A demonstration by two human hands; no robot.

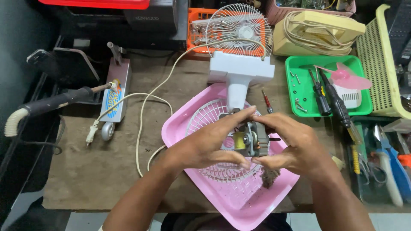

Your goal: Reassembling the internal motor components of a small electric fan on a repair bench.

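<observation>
Both hands meet over the pink tray (239, 205), pinching a small fan motor (252, 141) between them: the left hand (209, 145) clamps it from the side with thumb below and fingers above, the right hand (295, 145) grips the opposite side, fingers curled. The motor, with copper winding showing, sits above the tray at the near edge of the bench (85, 171), joined to the white fan body (239, 72) that stands just behind.

In the pink tray lie a white grille (205, 117) and a clump of grey dust (269, 176). Toward the far right corner, a green tray (295, 64) holds two screwdrivers (329, 96), loose screws and a pink fan blade (346, 77). A red-handled screwdriver (267, 102) lies between the two trays. Behind the fan body stands a second grille (239, 28) in front of an orange basket (197, 30). A yellow basket (376, 64) stands at the right edge, with pliers and cutters (385, 162) near it.

A white cord (141, 128) loops across the brown bench to a plug (90, 134). At the left, a soldering iron (55, 102) rests beside a small metal stand (113, 98). Dark electronics are stacked along the back.
</observation>
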